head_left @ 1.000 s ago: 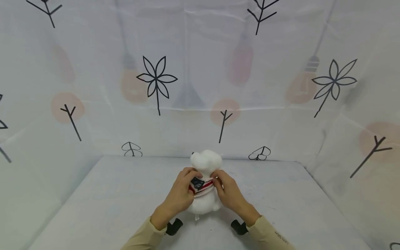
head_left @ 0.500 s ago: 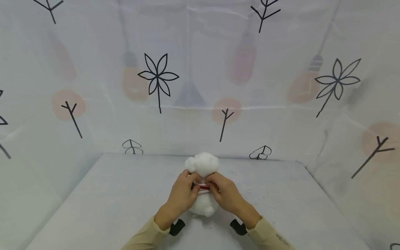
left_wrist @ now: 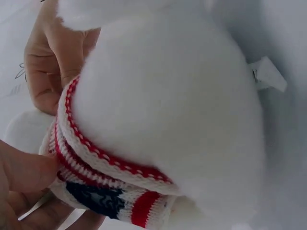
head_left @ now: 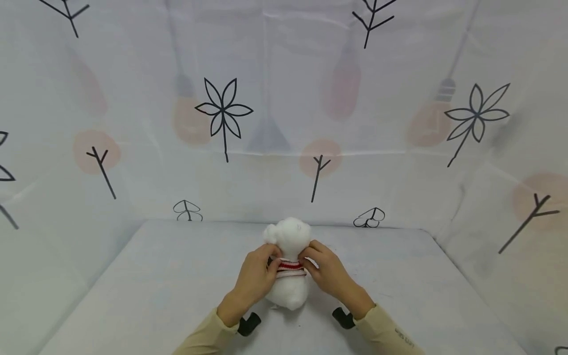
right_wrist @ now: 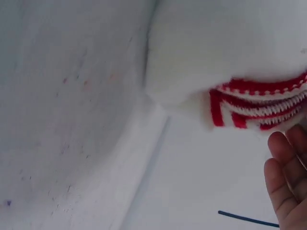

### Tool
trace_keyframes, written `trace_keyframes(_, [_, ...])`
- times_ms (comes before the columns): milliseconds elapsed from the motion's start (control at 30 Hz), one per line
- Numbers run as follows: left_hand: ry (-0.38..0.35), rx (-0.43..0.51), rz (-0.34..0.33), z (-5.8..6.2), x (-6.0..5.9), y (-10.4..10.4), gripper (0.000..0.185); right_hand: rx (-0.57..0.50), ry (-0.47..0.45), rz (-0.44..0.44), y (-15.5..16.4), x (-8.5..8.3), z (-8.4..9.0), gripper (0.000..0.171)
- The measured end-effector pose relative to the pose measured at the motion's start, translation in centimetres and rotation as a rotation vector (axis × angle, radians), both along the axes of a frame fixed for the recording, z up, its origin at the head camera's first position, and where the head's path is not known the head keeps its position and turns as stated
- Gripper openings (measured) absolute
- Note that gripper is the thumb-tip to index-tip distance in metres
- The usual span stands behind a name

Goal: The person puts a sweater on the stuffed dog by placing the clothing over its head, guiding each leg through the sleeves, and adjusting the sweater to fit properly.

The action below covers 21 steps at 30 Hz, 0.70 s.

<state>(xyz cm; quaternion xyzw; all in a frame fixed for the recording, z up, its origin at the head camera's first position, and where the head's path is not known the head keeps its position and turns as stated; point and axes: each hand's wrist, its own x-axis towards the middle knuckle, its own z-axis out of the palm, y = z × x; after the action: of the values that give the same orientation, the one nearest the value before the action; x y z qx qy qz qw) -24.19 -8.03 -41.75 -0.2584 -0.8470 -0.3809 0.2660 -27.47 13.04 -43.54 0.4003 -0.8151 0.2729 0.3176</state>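
Note:
A white plush toy (head_left: 288, 293) with a round head stands on the table, its face not visible in the head view. Around its upper body sits a small knitted sweater (head_left: 290, 266), white with red stripes; a navy patch shows in the left wrist view. My left hand (head_left: 256, 273) pinches the sweater at the left, its thumb pressed on the knit. At the opposite edge, just below the head, my right hand (head_left: 328, 273) pinches the knit between thumb and fingers. The right wrist view cuts off part of this hand.
Under the toy is a table with a white cover (head_left: 177, 286). A white cloth backdrop (head_left: 275, 187) printed with plants and lamps rises behind and at both sides. Black wrist cameras (head_left: 250, 324) hang below the wrists. A white tag (left_wrist: 268, 74) sticks out from the toy.
The toy has turned, so the navy patch has mostly gone from the head view and the red stripes face it. Since half a second ago, my hands have moved slightly apart, showing more of the sweater.

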Motion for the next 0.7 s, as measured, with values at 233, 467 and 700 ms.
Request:
trace_keyframes(233, [0.045,0.053,0.047,-0.4,0.1,0.4,0.009,0.003,0.046,-0.009,-0.3,0.5,0.1,0.008])
trace_keyframes(467, [0.044,0.17,0.02,-0.5,-0.1,0.5,0.014,-0.036,0.093,0.026,-0.4,0.6,0.3,0.009])
trace_keyframes(700, [0.002,0.165,0.013,-1.3,-0.9,-0.1,0.011,-0.026,0.04,0.002,-0.5,0.5,0.2,0.007])
